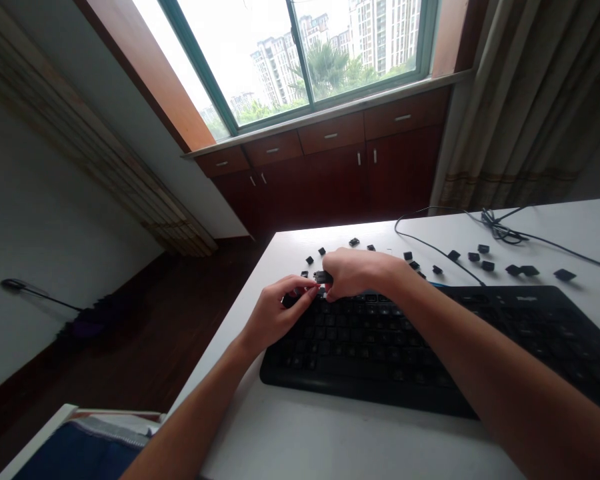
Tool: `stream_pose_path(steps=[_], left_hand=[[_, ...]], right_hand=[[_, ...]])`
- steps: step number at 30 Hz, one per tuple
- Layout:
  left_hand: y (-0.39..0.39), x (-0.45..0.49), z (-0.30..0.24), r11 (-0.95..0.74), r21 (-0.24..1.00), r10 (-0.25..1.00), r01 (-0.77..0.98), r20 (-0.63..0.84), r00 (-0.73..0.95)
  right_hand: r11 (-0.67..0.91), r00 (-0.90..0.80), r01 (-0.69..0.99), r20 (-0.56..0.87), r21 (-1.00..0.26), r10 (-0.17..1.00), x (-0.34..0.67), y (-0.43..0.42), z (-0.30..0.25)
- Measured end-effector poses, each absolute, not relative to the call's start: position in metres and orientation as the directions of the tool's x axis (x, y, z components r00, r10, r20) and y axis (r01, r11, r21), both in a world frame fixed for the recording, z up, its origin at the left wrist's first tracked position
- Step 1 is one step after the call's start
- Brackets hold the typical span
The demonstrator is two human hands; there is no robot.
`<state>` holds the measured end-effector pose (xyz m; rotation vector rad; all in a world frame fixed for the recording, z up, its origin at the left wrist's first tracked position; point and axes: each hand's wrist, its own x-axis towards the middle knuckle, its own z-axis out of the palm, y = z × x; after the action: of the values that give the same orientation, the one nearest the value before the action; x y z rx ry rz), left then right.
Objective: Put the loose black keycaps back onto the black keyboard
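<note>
A black keyboard (430, 347) lies on a white table (330, 440). Both hands meet at its far left corner. My right hand (357, 272) reaches across and pinches a small black keycap (323, 277) between thumb and fingers. My left hand (275, 313) rests on the keyboard's top left edge, fingers curled and pressed against the corner beside the keycap. Several loose black keycaps (485, 257) lie scattered on the table beyond the keyboard.
A black cable (500, 233) runs across the table behind the keyboard. Dark wooden cabinets (330, 167) stand under a window. A curtain (530, 100) hangs at the right. A dark wooden floor lies left of the table, with a blue cloth (80, 453) at bottom left.
</note>
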<state>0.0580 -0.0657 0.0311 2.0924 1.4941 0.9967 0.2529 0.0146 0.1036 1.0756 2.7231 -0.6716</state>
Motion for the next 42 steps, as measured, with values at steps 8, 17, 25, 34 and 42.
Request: stream_pose_path(steps=[8, 17, 25, 34, 42], left_hand=[[-0.066, 0.058, 0.032, -0.367, 0.665, 0.926, 0.65, 0.325, 0.191], [-0.066, 0.058, 0.032, -0.357, 0.668, 0.931, 0.653, 0.314, 0.187], [-0.066, 0.057, 0.031, -0.288, 0.757, 0.952, 0.586, 0.291, 0.093], [-0.059, 0.05, 0.027, -0.191, 0.878, 0.951, 0.439, 0.276, -0.138], [-0.058, 0.049, 0.023, -0.193, 0.914, 0.96, 0.357, 0.251, -0.121]], right_hand=[[0.636, -0.727, 0.686, -0.287, -0.355, 0.624, 0.25, 0.012, 0.102], [0.629, -0.724, 0.687, -0.271, -0.363, 0.634, 0.249, 0.01, 0.105], [0.542, -0.736, 0.455, 0.045, -0.706, 0.676, 0.25, 0.014, 0.108], [0.156, -0.396, -0.481, 0.372, -0.863, 0.839, 0.213, -0.005, 0.085], [0.137, -0.636, -0.317, 0.317, -0.939, 0.703, 0.209, -0.004, 0.053]])
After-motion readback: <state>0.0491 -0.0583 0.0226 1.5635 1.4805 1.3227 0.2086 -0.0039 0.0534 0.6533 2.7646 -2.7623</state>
